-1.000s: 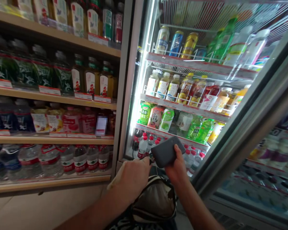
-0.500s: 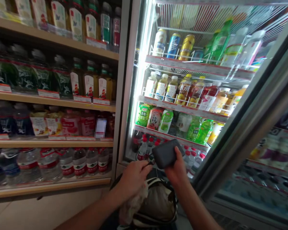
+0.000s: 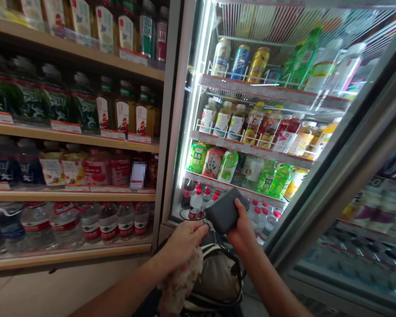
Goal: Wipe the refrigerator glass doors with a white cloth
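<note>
My right hand (image 3: 242, 231) grips a dark grey flat device (image 3: 225, 210), like a power bank, held up in front of the open fridge. My left hand (image 3: 184, 241) is closed, pinching a thin black cable (image 3: 188, 217) that loops out from the device's left end. Crumpled pale cloth or paper (image 3: 181, 281) hangs under my left palm. Just below both hands sits an open striped bag (image 3: 218, 279) with a grey lining.
The lit drinks fridge (image 3: 251, 152) holds rows of bottles and cans on wire shelves; its glass door (image 3: 353, 176) swings open at right. Wooden shelves (image 3: 72, 136) at left carry tea bottles and water bottles (image 3: 69, 222). Pale floor lies at the lower left.
The black cable now loops out to the left of the device. The pale crumpled material has come further out beneath my left hand. Both hands stay in about the same place.
</note>
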A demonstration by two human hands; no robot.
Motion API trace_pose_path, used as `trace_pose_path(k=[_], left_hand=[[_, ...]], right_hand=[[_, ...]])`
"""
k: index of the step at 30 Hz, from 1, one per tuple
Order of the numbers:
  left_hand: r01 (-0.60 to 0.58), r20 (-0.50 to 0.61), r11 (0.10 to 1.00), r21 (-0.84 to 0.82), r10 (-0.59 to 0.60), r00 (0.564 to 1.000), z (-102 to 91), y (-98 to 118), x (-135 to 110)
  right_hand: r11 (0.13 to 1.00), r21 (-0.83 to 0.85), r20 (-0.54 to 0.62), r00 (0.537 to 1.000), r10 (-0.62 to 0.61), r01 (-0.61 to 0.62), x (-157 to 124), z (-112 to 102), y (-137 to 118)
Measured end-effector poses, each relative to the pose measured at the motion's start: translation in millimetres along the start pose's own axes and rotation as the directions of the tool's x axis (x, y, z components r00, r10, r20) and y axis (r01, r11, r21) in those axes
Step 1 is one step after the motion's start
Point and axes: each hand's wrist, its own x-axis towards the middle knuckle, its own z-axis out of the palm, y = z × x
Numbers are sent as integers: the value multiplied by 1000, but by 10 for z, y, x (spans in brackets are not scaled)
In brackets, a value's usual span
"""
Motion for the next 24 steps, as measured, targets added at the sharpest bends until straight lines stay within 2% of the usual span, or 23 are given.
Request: trace_pose_path(k=[3, 9, 12, 16, 19, 22, 24], left_hand=[[-3, -19, 999, -34, 2, 1000, 37, -59, 12], [-19, -63, 961, -274, 2, 998, 164, -207, 50], [-3, -71, 954, -298, -19, 997, 162, -220, 74], [13, 5, 983, -184, -12, 1000, 26, -126, 41], [-19, 86, 998, -56, 24, 996, -154, -40, -110], [34, 126, 990, 139, -52, 991, -249, -116, -332], [74, 181, 940, 334, -141, 973, -175, -296, -456]], right_hand=[[999, 9, -56, 997, 51, -51, -34, 64, -20], [991, -80, 81, 992, -98, 104, -40, 99, 12], [988, -72, 89, 987, -132, 139, -67, 95, 81], [996, -28, 22, 996, -88, 89, -84, 78, 83], [996, 8, -72, 994, -87, 88, -70, 45, -140], [955, 30, -111, 951, -289, 294, -108, -10, -518], [901, 50, -93, 900, -426, 432, -203, -51, -732]])
